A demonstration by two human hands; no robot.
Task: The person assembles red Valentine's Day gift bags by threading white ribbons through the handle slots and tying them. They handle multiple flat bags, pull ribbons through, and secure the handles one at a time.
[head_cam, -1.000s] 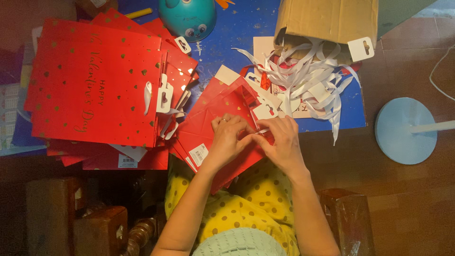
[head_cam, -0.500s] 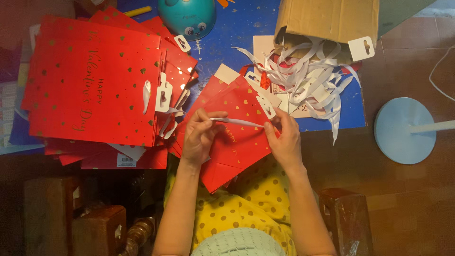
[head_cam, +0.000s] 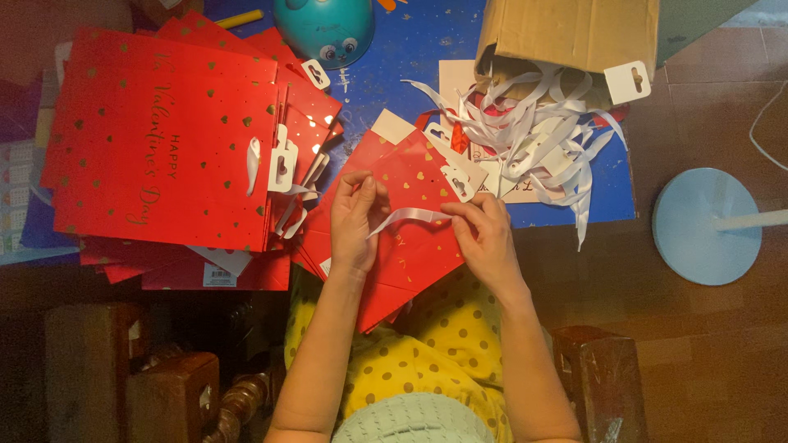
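Warm, dim light — corners murky; perhaps slightly soft.

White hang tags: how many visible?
5: one on the cardboard box, one on the red bag between the hands, three on the left bag stack. More may be hidden.

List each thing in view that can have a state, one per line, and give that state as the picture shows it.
left hand: pinching one end of the ribbon
right hand: pinching the ribbon's other end
white ribbon: stretched between both hands
red gift bag: folded flat under the hands
stack of red gift bags: flat, piled at the left
cardboard box: tipped over, open
loose ribbons: spilling out, tangled
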